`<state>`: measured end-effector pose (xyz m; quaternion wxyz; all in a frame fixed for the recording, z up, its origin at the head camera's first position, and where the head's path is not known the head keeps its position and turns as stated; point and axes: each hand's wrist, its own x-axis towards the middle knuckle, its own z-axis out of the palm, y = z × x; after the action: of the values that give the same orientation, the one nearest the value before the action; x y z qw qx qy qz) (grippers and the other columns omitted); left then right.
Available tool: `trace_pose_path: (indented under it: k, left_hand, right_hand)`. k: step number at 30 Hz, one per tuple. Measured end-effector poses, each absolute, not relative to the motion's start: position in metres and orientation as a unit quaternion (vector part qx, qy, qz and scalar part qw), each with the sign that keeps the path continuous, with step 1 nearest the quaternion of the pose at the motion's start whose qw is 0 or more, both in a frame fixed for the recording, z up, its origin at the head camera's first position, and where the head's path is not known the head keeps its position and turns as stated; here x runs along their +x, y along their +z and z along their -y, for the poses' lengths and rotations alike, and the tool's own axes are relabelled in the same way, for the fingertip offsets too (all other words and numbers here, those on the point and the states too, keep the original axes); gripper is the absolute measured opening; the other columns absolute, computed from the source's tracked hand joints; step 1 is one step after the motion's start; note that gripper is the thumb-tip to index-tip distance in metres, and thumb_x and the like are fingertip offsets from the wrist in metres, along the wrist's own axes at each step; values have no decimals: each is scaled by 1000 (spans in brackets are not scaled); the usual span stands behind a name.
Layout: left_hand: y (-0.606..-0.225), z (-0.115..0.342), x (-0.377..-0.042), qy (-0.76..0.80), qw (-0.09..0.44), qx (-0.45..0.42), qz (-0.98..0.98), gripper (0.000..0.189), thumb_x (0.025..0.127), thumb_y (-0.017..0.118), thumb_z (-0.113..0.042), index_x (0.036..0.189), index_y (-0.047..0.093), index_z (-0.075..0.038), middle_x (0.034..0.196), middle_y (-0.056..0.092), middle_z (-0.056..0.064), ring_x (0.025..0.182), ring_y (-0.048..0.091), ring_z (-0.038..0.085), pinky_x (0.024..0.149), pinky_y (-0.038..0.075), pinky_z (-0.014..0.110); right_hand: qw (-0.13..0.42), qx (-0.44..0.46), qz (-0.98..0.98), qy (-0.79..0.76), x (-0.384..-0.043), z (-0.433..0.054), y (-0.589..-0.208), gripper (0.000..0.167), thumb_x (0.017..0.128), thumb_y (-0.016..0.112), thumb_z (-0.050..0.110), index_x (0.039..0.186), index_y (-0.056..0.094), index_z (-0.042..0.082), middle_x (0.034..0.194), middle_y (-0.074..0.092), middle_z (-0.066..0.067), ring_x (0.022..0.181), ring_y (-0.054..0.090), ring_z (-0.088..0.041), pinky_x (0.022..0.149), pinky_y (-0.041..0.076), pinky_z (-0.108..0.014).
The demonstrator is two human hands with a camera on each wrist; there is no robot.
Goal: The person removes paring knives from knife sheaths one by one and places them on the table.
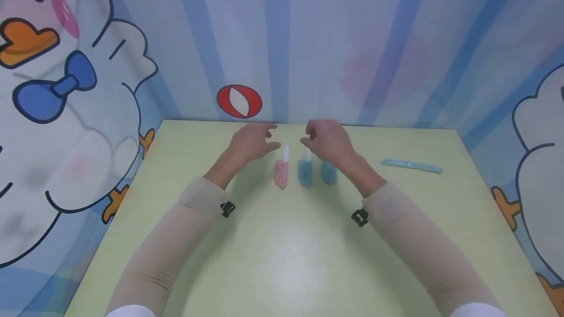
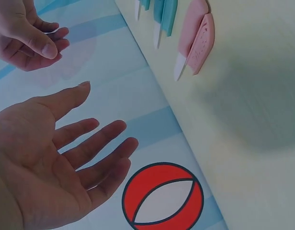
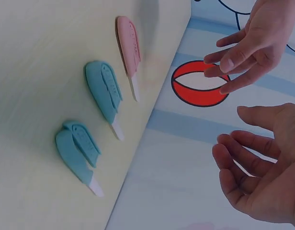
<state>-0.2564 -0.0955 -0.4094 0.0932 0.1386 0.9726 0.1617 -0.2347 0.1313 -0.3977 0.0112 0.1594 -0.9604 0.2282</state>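
My left hand [image 1: 252, 142] hovers over the back of the table with its fingers relaxed, holding nothing. Nearest to it lies a pink folding knife [image 1: 281, 174] with a short white blade. My right hand [image 1: 329, 143] is also raised and holds nothing, its fingers loosely bent. Below it are two blue folding knives of the same shape: the middle one [image 1: 305, 173] and the right one [image 1: 328, 173], partly hidden by the hand in the head view. All three white blades show in the right wrist view, pointing to the back edge.
Farther right on the pale yellow table [image 1: 282, 248] lies a long, slim light-blue knife-like item [image 1: 411, 166]. A striped cloth backdrop [image 1: 308, 38] with a printed red-and-white ball [image 1: 239, 101] and ducks rises behind and beside the table.
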Motion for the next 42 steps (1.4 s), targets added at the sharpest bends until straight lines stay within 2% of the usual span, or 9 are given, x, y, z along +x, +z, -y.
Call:
trace_pose_path:
  k: [8,16,25,31,36,42]
  left_hand:
    - [-402,95,-254,153,70,164,-972,68,99,74,-42,159,49,-21,152,59,7,139,56,29,108,50,51]
    - [-399,96,-256,137,2,228,-964,76,99,71,-49,163,43,-20,162,47,11,147,45,33,114,45,54]
    - [-399,98,-259,130,-18,241,-962,87,96,68,-60,168,31,-26,172,29,9,157,27,34,121,33,60]
    - [-407,99,-260,122,-17,239,-963,96,96,62,-69,171,21,-26,177,17,9,162,13,36,126,22,61]
    - [-414,98,-264,120,-19,237,-964,99,95,59,-72,172,15,-27,178,10,8,163,5,36,127,17,61]
    - [-418,94,-266,118,-19,236,-964,96,98,53,-73,172,12,-28,178,4,7,163,1,38,127,13,62]
  right_hand:
    - [60,212,952,211,-232,-153,-396,33,97,77,27,116,71,1,109,74,-16,100,70,-33,86,56,-49]
    - [104,232,947,194,-231,-171,-402,44,96,78,34,124,70,0,116,71,-19,111,62,-41,94,51,-56]
    - [83,229,958,153,-227,-189,-398,71,95,78,46,144,58,0,141,60,-24,129,53,-47,105,44,-63]
    - [70,221,962,143,-222,-200,-397,86,95,75,53,158,44,3,156,47,-25,144,40,-48,112,35,-70]
    - [48,222,965,130,-218,-208,-399,92,99,64,61,167,30,10,168,30,-24,154,25,-47,118,23,-71]
    - [39,213,969,119,-219,-217,-409,91,100,55,66,169,25,14,173,21,-21,159,15,-45,121,16,-70]
